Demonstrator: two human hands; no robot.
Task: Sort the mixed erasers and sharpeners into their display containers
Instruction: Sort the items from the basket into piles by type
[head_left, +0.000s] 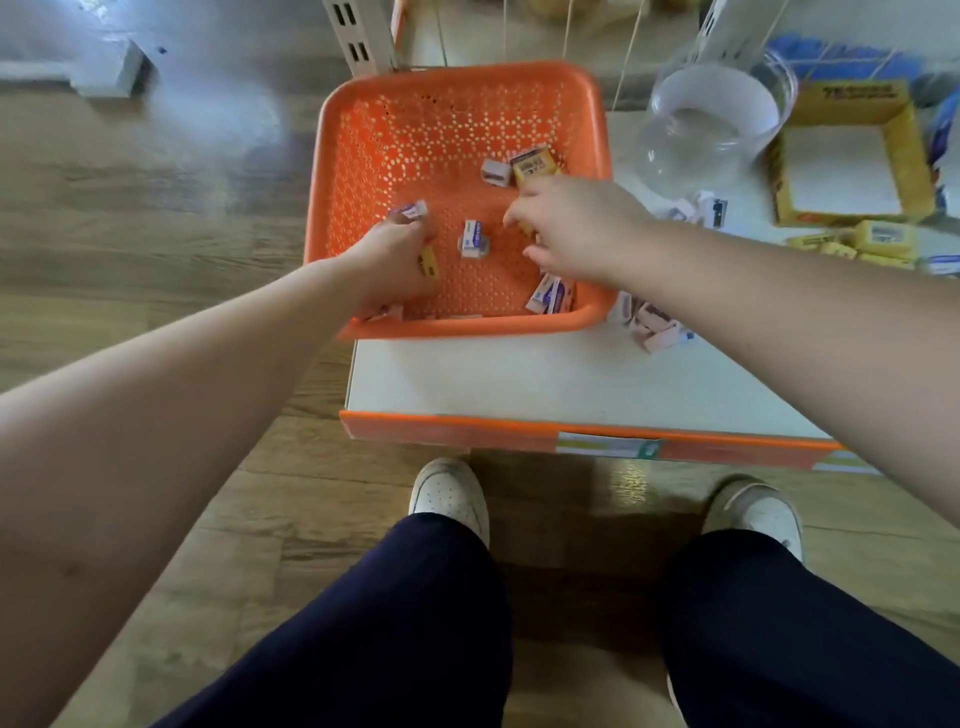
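Head camera looks steeply down, close over the orange basket (457, 327).

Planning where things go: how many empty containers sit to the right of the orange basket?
2: a clear jar just right of the basket, and an open yellow box farther right. More may lie beyond the picture's edge.

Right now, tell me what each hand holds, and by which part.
Left hand pinches a white eraser by its near end, with a yellow box against its fingers. Right hand curls over something yellow; the hold is hidden.
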